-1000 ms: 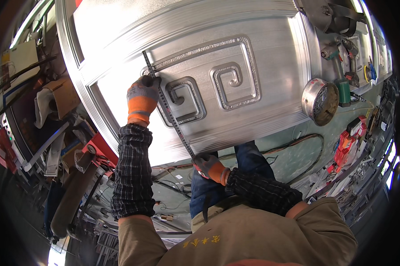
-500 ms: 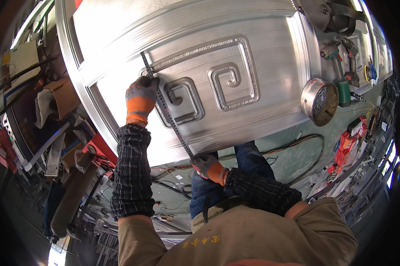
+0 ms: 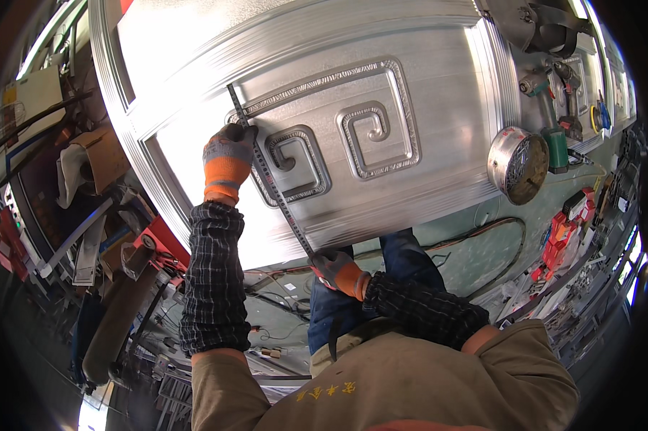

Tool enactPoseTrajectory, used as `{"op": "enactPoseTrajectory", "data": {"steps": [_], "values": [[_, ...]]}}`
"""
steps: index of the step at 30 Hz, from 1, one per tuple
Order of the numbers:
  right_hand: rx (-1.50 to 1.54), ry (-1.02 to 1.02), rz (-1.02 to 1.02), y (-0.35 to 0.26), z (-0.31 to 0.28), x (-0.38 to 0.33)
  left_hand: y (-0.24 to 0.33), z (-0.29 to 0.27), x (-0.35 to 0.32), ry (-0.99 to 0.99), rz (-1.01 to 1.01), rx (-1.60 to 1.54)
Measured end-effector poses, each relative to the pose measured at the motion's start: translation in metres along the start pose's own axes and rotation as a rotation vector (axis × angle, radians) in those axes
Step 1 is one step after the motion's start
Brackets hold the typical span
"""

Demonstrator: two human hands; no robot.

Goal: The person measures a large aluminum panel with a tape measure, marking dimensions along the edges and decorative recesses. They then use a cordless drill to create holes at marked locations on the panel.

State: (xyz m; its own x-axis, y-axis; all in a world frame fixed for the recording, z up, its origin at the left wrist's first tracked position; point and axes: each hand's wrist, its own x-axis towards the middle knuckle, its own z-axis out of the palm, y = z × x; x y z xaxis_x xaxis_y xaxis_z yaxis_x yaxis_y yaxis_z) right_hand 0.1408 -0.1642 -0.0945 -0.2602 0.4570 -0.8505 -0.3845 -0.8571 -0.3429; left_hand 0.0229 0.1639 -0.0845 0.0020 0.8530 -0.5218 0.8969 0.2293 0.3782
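a long, narrow steel ruler (image 3: 270,172) lies slantwise across a large embossed silver metal door panel (image 3: 439,93) with 2 square spiral patterns. the left hand (image 3: 227,161), in a grey and orange work glove, presses down on the ruler near its upper end. the right hand (image 3: 336,269), gloved alike, is closed on the ruler's lower end at the panel's near edge. the 2 hands are well apart. a round metal tin (image 3: 516,164) sits on the panel to the right, beside a green cordless drill (image 3: 550,118).
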Motion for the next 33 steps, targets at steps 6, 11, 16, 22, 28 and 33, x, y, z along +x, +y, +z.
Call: {"op": "enactPoseTrajectory", "data": {"steps": [6, 11, 16, 22, 28, 33], "values": [[-0.065, 0.01, 0.021, 0.0, -0.001, 0.0, 0.0, 0.0, 0.002, -0.011, -0.01, -0.002], [0.099, -0.042, 0.083, 0.011, -0.007, 0.001, -0.005, -0.001, -0.003, 0.035, 0.048, -0.045], [-0.445, -0.043, -0.294, -0.023, -0.037, -0.033, -0.011, -0.031, -0.063, -0.022, -0.225, -0.606], [-1.212, 0.158, -0.189, -0.141, -0.089, -0.084, -0.036, -0.047, -0.145, 0.517, -0.105, -0.857], [-1.646, 0.352, -0.231, -0.197, -0.13, -0.087, -0.059, -0.059, -0.174, 0.445, -0.162, -0.946], [-1.824, 0.53, -0.375, -0.272, -0.142, -0.072, -0.08, -0.046, -0.2, 0.173, -0.171, -0.864]]}}
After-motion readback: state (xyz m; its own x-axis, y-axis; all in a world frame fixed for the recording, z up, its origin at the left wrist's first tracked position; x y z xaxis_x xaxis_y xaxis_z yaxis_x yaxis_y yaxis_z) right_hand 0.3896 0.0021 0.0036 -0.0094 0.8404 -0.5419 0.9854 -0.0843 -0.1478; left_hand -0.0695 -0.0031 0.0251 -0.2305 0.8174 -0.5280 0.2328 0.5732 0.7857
